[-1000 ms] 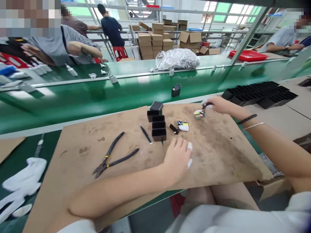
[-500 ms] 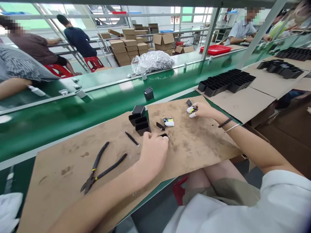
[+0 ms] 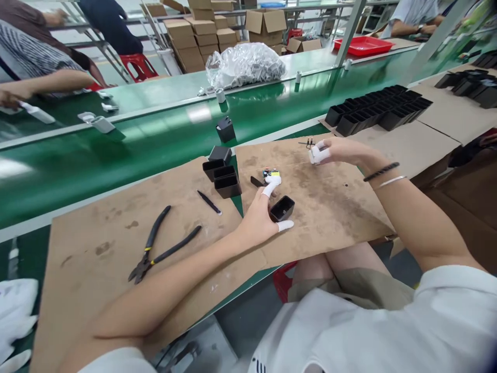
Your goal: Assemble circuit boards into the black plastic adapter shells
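My left hand (image 3: 258,215) reaches over the cardboard, thumb and index finger spread apart in white finger cots. A small black open-topped case (image 3: 282,208) sits between them, resting on the cardboard. The index fingertip is at a small circuit board (image 3: 275,172) with yellow and blue parts, partly covering it. Beside that board lies a flat black piece (image 3: 257,181). Farther right, my right hand (image 3: 337,151) is closed in a pinch, its fingertips in white cots; what it holds is hidden. Just beyond those fingertips is a small dark part with prongs (image 3: 309,143).
Several black cases (image 3: 227,184) stand left of the board. Tweezers (image 3: 209,202) and open cutting pliers (image 3: 149,254) lie on the cardboard. Behind runs a green conveyor belt (image 3: 163,135) carrying a black case (image 3: 225,129). Rows of black cases (image 3: 378,111) stand at right.
My left hand has opened from its closed grip and moved right and forward; the black case now shows beside it. My right hand has shifted slightly, and the yellow part at its fingertips no longer shows.
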Demonstrator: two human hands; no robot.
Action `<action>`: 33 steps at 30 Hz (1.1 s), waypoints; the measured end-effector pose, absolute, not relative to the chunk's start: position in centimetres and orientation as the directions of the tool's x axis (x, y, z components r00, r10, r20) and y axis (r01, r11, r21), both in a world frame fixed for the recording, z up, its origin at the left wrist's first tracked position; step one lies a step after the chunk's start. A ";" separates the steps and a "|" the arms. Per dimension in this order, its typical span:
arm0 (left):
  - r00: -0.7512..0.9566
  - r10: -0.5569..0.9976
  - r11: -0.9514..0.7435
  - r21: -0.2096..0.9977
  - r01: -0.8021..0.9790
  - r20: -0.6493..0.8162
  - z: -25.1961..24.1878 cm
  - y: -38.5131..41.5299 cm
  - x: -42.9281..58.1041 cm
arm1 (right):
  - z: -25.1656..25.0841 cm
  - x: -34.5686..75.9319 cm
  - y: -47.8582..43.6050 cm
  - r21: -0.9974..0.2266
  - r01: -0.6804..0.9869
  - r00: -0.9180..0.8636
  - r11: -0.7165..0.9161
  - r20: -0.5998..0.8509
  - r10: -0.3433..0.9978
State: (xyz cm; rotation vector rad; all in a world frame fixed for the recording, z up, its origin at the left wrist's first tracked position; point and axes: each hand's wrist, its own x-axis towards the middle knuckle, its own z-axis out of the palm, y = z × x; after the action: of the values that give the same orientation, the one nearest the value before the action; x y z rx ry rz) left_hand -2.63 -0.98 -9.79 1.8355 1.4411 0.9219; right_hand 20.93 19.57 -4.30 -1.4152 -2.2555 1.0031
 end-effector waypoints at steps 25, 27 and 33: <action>0.241 0.941 -0.294 0.929 0.224 0.239 -11.1 -1.3 -2.0 | -10.5 18.8 1.2 -0.867 0.062 -0.377 0.495 0.438 0.816; 0.263 0.930 -0.319 0.918 0.237 0.256 -11.1 -1.3 -2.1 | -10.8 19.0 1.1 -0.860 0.066 -0.380 0.506 0.447 0.810; 0.299 0.913 -0.355 0.904 0.240 0.279 -11.3 -1.2 -2.3 | -10.1 19.5 1.1 -0.866 0.163 -0.435 0.472 0.366 0.822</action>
State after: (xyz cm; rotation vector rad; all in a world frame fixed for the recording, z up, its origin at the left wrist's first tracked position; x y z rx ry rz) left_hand -2.26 -1.23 -11.27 1.7843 1.0393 1.0846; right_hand 19.49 1.06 -10.12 -0.8248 -1.8807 0.9911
